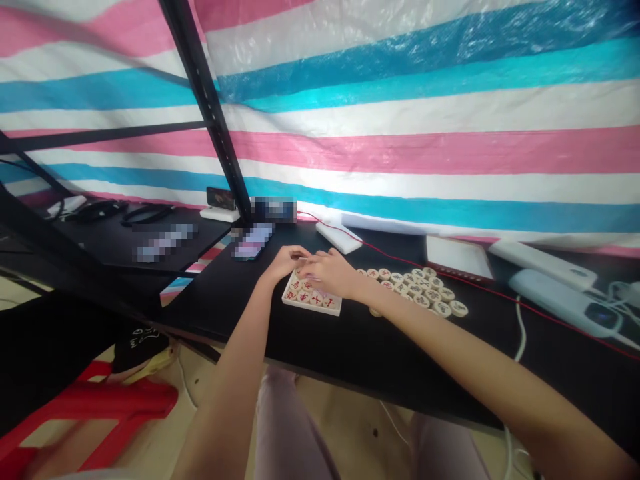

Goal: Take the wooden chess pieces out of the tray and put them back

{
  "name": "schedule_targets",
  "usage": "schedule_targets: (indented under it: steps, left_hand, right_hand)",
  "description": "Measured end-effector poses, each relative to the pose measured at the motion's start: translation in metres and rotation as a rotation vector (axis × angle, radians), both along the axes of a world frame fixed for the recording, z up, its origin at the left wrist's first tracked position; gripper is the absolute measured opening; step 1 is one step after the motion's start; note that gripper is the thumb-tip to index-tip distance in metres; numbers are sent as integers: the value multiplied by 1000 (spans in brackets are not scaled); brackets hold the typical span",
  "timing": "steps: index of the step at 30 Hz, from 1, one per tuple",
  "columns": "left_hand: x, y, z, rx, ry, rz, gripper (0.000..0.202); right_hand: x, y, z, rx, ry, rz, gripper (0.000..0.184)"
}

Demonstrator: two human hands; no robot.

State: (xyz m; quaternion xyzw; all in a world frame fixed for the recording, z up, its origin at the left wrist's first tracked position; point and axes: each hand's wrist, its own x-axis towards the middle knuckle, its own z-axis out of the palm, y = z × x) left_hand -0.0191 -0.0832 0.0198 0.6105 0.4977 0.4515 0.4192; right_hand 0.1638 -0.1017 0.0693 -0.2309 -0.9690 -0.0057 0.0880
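A small white tray [336, 309] sits on the black table [350, 340] and holds round wooden chess pieces with red characters [316, 298]. My left hand [287, 259] rests at the tray's far left corner, fingers curled against it. My right hand [331, 271] lies over the tray's far side, fingers bent down onto the pieces; what they pinch is hidden. A loose cluster of several more round pieces [423, 290] lies on the table just right of my right wrist.
A phone [253, 241] lies behind the tray beside a black metal post [210, 110]. White power banks [563, 293] and a red cable [400, 257] lie to the right. A striped tarp [400, 133] hangs behind. A red stool [100, 407] stands lower left.
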Motion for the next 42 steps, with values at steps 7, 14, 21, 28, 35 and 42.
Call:
schedule_targets:
  steps: [7,14,21,28,35,42]
  left_hand:
    - [-1,1,-1,9,14,-28,20]
    - [1,-3,3,-25,34,-9,25]
    - [0,-4,3,-50,8,-4,27]
    - [-5,-4,3,-49,1,50,25]
    - [-5,-6,3,-56,-38,56,28]
    - [-5,-5,2,-57,-31,45,28]
  right_hand:
    - [12,-1,-5,-49,13,25,22]
    - [17,6,-7,-81,30,-6,19]
    - [71,34,9,-104,260,-256,32]
    - [93,29,-4,-111,140,-283,20]
    - [82,25,-15,-36,81,-226,17]
    - [86,26,-14,-12,76,-238,23]
